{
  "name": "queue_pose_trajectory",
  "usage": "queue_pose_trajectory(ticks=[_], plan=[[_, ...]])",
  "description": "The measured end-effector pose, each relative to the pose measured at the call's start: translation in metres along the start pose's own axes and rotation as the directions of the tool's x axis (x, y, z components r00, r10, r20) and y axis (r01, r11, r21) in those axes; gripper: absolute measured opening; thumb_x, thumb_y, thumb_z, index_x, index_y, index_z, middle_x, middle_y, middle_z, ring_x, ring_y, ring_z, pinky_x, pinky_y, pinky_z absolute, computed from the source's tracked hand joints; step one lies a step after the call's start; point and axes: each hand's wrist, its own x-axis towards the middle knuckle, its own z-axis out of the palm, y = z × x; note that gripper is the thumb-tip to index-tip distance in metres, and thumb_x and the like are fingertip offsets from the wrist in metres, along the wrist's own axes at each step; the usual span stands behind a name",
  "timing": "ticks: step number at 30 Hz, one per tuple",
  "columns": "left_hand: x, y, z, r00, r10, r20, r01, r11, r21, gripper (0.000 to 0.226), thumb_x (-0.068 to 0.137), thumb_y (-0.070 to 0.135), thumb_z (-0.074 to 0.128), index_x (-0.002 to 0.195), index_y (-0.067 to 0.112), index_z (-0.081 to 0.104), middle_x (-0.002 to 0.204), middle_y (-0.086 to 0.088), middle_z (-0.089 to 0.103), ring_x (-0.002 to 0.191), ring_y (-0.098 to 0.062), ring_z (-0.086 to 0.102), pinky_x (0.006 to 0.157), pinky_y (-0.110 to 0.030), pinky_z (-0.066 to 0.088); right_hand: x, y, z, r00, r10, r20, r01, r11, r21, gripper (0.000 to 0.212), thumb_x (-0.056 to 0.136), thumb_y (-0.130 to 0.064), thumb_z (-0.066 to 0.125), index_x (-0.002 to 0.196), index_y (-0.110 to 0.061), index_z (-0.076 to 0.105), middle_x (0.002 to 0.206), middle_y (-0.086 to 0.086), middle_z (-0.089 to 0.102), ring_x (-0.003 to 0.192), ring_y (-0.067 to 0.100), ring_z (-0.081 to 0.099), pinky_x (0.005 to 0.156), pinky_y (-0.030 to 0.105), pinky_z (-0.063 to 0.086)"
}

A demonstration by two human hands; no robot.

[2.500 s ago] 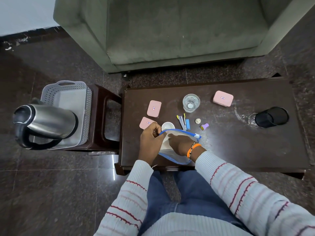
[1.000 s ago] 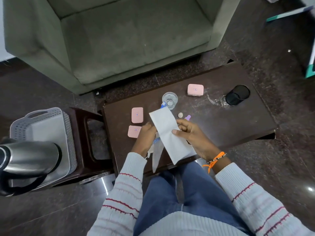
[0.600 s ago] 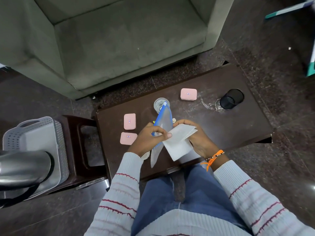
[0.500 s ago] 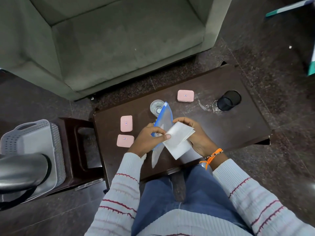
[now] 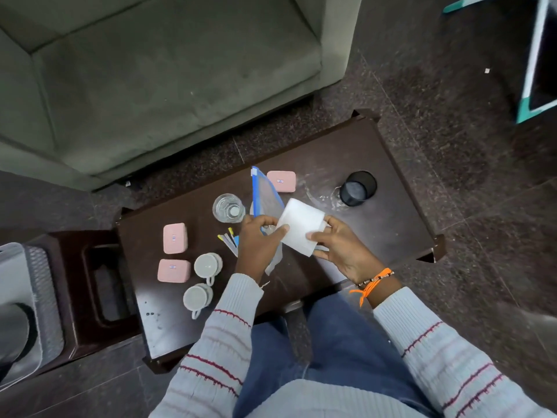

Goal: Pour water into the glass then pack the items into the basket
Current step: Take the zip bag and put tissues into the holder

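Note:
Over the dark wooden table (image 5: 376,236), my left hand (image 5: 259,236) grips a clear zip bag with a blue seal (image 5: 265,194) and pinches the edge of a folded white paper (image 5: 300,226). My right hand (image 5: 340,248) holds the same paper from its right side. A glass of water (image 5: 228,207) stands just left of the bag. Three pink cases (image 5: 174,238) (image 5: 174,270) (image 5: 281,181) lie on the table, with two white cups (image 5: 207,265) (image 5: 196,297) near the front left. The grey basket (image 5: 42,300) sits on a stool at the left edge.
A black cup (image 5: 357,188) stands at the table's right beside a wet patch. Small coloured sticks (image 5: 229,239) lie beside my left hand. A steel kettle (image 5: 13,336) rests in the basket. A green sofa (image 5: 165,70) stands beyond the table.
The paper has come out of the zip bag and is folded between both hands. My view has shifted, so the two white cups now show.

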Motion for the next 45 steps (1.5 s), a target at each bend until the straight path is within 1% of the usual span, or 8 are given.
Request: queue_pose_trajectory(ticks=[6, 11, 17, 20, 22, 30, 36, 45], plan=[[-0.001, 0.007, 0.039, 0.993, 0.024, 0.115, -0.043, 0.985, 0.164, 0.017, 0.078, 0.028, 0.071, 0.091, 0.018, 0.066, 0.102, 0.000, 0.042, 0.096, -0.010, 0.047, 0.079, -0.008, 0.034, 0.012, -0.023, -0.048, 0.966, -0.116, -0.232, 0.125, 0.992, 0.024, 0.026, 0.085, 0.011, 0.052, 0.106, -0.004, 0.054, 0.083, 0.007, 0.061, 0.053, 0.002, 0.064, 0.042, 0.012, 0.049], [0.002, 0.006, 0.061, 0.986, 0.032, 0.165, -0.083, 0.946, 0.313, 0.023, 0.083, 0.020, 0.066, 0.104, 0.010, 0.068, 0.103, 0.000, 0.042, 0.101, -0.017, 0.052, 0.088, -0.025, 0.041, 0.046, -0.037, -0.095, 0.846, -0.313, -0.432, 0.208, 0.939, -0.273, 0.028, 0.082, 0.010, 0.051, 0.105, -0.003, 0.058, 0.093, 0.011, 0.057, 0.070, 0.012, 0.054, 0.042, 0.011, 0.048], [0.003, -0.002, 0.083, 0.978, 0.008, 0.208, -0.083, 0.932, 0.352, 0.022, 0.079, 0.023, 0.070, 0.100, 0.014, 0.070, 0.096, 0.004, 0.038, 0.094, -0.010, 0.046, 0.085, -0.022, 0.038, 0.099, -0.046, -0.126, 0.765, -0.343, -0.544, 0.228, 0.936, -0.269, 0.034, 0.076, 0.014, 0.044, 0.098, -0.008, 0.059, 0.095, 0.010, 0.055, 0.082, 0.016, 0.053, 0.041, 0.010, 0.049], [0.004, -0.011, 0.089, 0.980, -0.023, 0.199, -0.047, 0.940, 0.338, 0.022, 0.080, 0.025, 0.069, 0.099, 0.015, 0.070, 0.101, 0.006, 0.041, 0.097, -0.004, 0.044, 0.084, -0.021, 0.036, 0.129, -0.048, -0.132, 0.751, -0.316, -0.580, 0.132, 0.932, -0.337, 0.035, 0.073, 0.012, 0.046, 0.101, -0.001, 0.064, 0.090, 0.008, 0.059, 0.084, 0.021, 0.055, 0.056, 0.028, 0.058], [0.003, -0.014, 0.090, 0.978, -0.032, 0.205, -0.041, 0.939, 0.343, 0.021, 0.081, 0.025, 0.068, 0.099, 0.014, 0.070, 0.103, 0.006, 0.041, 0.100, -0.002, 0.042, 0.086, -0.020, 0.036, 0.139, -0.048, -0.132, 0.751, -0.311, -0.583, 0.056, 0.909, -0.413, 0.035, 0.072, 0.008, 0.048, 0.100, -0.003, 0.066, 0.090, 0.012, 0.065, 0.086, 0.027, 0.060, 0.073, 0.042, 0.058], [0.007, -0.015, 0.100, 0.977, -0.045, 0.210, -0.029, 0.942, 0.335, 0.019, 0.081, 0.022, 0.069, 0.097, 0.012, 0.068, 0.089, 0.012, 0.036, 0.092, -0.009, 0.046, 0.084, -0.020, 0.038, 0.159, -0.055, -0.133, 0.748, -0.352, -0.563, -0.253, 0.633, -0.732, 0.029, 0.082, -0.003, 0.048, 0.107, -0.005, 0.062, 0.113, 0.021, 0.061, 0.100, 0.041, 0.060, 0.079, 0.042, 0.052], [0.008, -0.012, 0.105, 0.970, -0.067, 0.233, -0.018, 0.939, 0.344, 0.020, 0.083, 0.024, 0.067, 0.100, 0.015, 0.068, 0.095, 0.007, 0.036, 0.093, -0.007, 0.046, 0.085, -0.019, 0.040, 0.167, -0.056, -0.131, 0.789, -0.384, -0.479, -0.279, 0.471, -0.837, 0.029, 0.095, -0.018, 0.040, 0.111, -0.003, 0.058, 0.118, 0.021, 0.057, 0.105, 0.043, 0.058, 0.085, 0.044, 0.048], [0.009, -0.017, 0.107, 0.969, -0.021, 0.245, -0.073, 0.926, 0.370, 0.020, 0.081, 0.020, 0.068, 0.100, 0.013, 0.067, 0.099, 0.007, 0.037, 0.088, -0.007, 0.046, 0.081, -0.020, 0.041, 0.185, -0.049, -0.124, 0.857, -0.369, -0.359, -0.285, 0.239, -0.928, 0.026, 0.093, -0.004, 0.042, 0.114, -0.003, 0.058, 0.113, 0.025, 0.063, 0.105, 0.044, 0.060, 0.083, 0.045, 0.051]])
